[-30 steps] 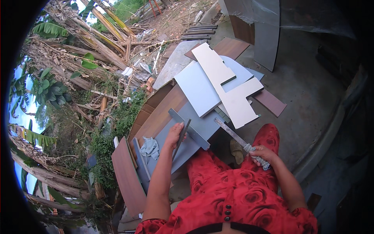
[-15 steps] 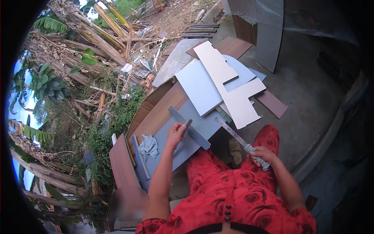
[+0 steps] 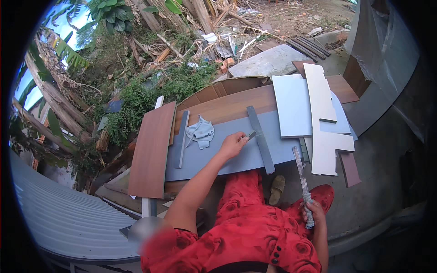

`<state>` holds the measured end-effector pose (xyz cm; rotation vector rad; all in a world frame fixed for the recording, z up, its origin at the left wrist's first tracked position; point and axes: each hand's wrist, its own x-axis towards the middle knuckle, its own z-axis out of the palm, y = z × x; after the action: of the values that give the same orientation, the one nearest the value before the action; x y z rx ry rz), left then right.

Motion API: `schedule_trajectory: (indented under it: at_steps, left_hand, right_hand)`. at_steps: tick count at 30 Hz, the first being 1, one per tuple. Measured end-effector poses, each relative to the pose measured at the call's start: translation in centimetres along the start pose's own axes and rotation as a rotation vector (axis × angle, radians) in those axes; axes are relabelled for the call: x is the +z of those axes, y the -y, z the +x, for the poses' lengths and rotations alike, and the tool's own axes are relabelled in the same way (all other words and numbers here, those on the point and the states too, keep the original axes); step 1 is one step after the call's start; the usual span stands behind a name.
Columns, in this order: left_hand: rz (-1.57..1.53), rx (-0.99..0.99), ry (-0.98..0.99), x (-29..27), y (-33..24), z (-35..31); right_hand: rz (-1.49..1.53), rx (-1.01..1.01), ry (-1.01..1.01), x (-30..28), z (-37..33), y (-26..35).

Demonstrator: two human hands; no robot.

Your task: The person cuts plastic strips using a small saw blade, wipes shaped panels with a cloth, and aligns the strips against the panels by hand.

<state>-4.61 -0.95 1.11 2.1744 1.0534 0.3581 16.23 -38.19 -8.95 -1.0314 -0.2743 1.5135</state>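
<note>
My left hand (image 3: 234, 144) is closed on a small dark strip (image 3: 250, 136), its fingers pinching one end. That strip's free end is close to a narrow grey board (image 3: 260, 141) on the worktop; I cannot tell if they touch. In my right hand (image 3: 314, 213) is the cloth-wrapped handle (image 3: 308, 207) of a long, worn metal blade (image 3: 300, 170). The blade points away from me, beside the worktop's near right side. A crumpled light-grey cloth (image 3: 200, 132) lies left of the narrow board on the grey panel (image 3: 227, 157).
Another grey strip (image 3: 182, 139) and a brown board (image 3: 152, 148) lie at the left. Pale panels, including a notched cream board (image 3: 321, 116), are stacked at the right. A sandal (image 3: 276, 190) is on the floor. Corrugated metal (image 3: 68, 214) fills the lower left.
The view has turned to the left, bringing the corrugated metal into sight. Both hands keep hold of the same things. The small strip now points more toward the narrow board.
</note>
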Motion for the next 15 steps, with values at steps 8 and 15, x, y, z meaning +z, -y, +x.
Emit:
schedule_trajectory:
  at_steps: [8,15]
  left_hand:
    - [0.387,-0.134,-0.181,-3.0,3.6,-3.3]
    - [0.537,-0.027,-0.31,-3.8,5.3,-5.1]
  right_hand:
    - [0.044,0.024,-0.006,-0.1,0.2,-0.1]
    - [0.087,0.041,0.003,0.0,0.4,0.2]
